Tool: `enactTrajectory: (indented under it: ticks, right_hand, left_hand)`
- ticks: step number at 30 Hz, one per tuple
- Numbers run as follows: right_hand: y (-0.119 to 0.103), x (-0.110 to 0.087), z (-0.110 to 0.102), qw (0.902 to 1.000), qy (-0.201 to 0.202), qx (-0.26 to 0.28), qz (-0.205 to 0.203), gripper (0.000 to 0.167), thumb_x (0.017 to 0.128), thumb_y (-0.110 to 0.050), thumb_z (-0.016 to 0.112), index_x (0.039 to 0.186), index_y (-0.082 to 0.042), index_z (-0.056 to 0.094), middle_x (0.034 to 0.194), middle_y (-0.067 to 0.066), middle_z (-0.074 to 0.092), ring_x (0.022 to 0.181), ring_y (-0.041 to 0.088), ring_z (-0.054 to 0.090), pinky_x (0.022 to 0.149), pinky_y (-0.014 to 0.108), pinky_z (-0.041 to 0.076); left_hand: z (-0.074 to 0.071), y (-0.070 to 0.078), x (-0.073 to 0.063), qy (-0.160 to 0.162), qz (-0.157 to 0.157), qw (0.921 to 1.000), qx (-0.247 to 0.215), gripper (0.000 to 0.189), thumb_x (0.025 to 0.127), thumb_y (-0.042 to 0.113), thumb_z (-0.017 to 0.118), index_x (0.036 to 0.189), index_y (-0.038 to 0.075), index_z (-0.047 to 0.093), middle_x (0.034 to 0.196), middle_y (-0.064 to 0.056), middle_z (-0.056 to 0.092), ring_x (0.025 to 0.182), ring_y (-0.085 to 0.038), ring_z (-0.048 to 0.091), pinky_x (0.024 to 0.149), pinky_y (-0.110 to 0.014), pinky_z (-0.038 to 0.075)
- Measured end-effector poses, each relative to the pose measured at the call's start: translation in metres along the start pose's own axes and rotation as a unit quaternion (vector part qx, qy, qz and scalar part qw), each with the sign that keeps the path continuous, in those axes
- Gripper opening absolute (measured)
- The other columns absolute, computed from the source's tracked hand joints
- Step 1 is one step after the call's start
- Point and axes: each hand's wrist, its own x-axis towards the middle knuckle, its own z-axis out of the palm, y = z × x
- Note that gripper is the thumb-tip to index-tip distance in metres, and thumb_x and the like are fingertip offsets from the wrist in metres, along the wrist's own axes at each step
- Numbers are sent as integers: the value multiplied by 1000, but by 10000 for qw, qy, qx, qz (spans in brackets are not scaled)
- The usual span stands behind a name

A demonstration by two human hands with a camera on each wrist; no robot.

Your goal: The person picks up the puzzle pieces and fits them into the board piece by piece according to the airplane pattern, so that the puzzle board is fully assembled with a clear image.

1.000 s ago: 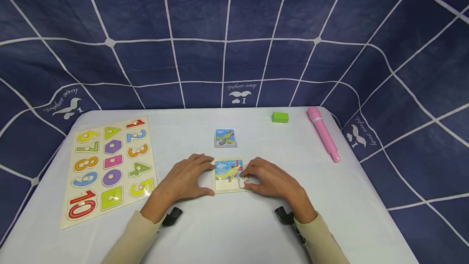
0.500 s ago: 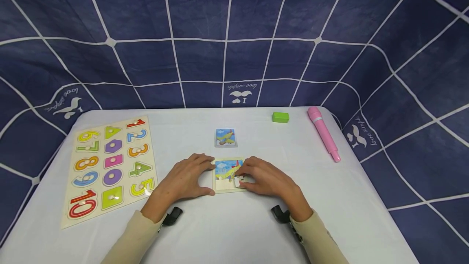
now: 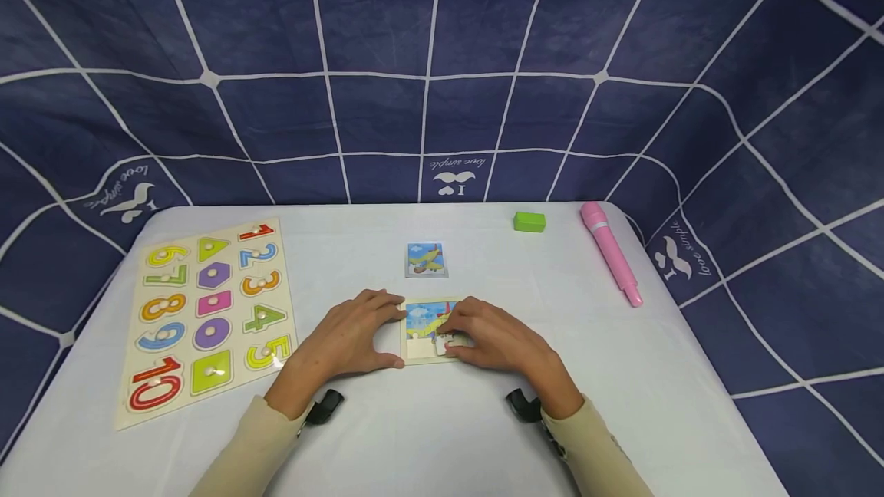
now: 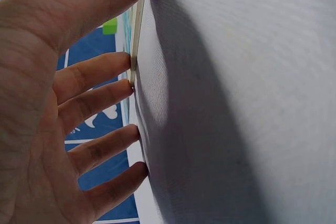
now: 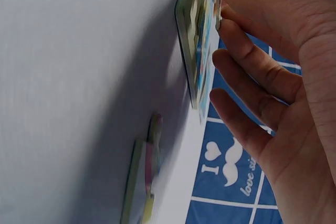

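White piece [image 3: 443, 345] pinched in right hand [image 3: 496, 334] over near side of puzzle [image 3: 418, 349]; left hand [image 3: 351, 333], spread wide, touches puzzle's left edge, probably against sliding.

The cream-framed rectangular puzzle board [image 3: 418, 350] is printed blue, yellow and red; the small jigsaw piece [image 3: 442, 345] over it shows whitish. Beyond the board, a square picture card [image 3: 426, 260] is blue and yellow. Left of the board, a large cream number board [image 3: 192, 282] has multicoloured figures; to its right, a pink microphone-shaped wand [image 3: 611, 253]. Behind everything, navy fabric [image 3: 373, 121] bears white grid lines.
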Motion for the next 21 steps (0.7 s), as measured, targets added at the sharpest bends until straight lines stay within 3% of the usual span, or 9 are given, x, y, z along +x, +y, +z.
enactTrajectory:
  ticks: [21]
  right_hand:
    - [-14, 17, 9, 9993, 11, 116, -357, 22, 94, -25, 86, 115, -19, 83, 111, -7, 71, 107, 10, 63, 95, 25, 53]
  left_hand:
    - [-1, 0, 1, -6, 37, 10000, -66, 77, 77, 58, 94, 140, 19, 73, 156, 0, 59, 148, -29, 50, 109, -57, 51]
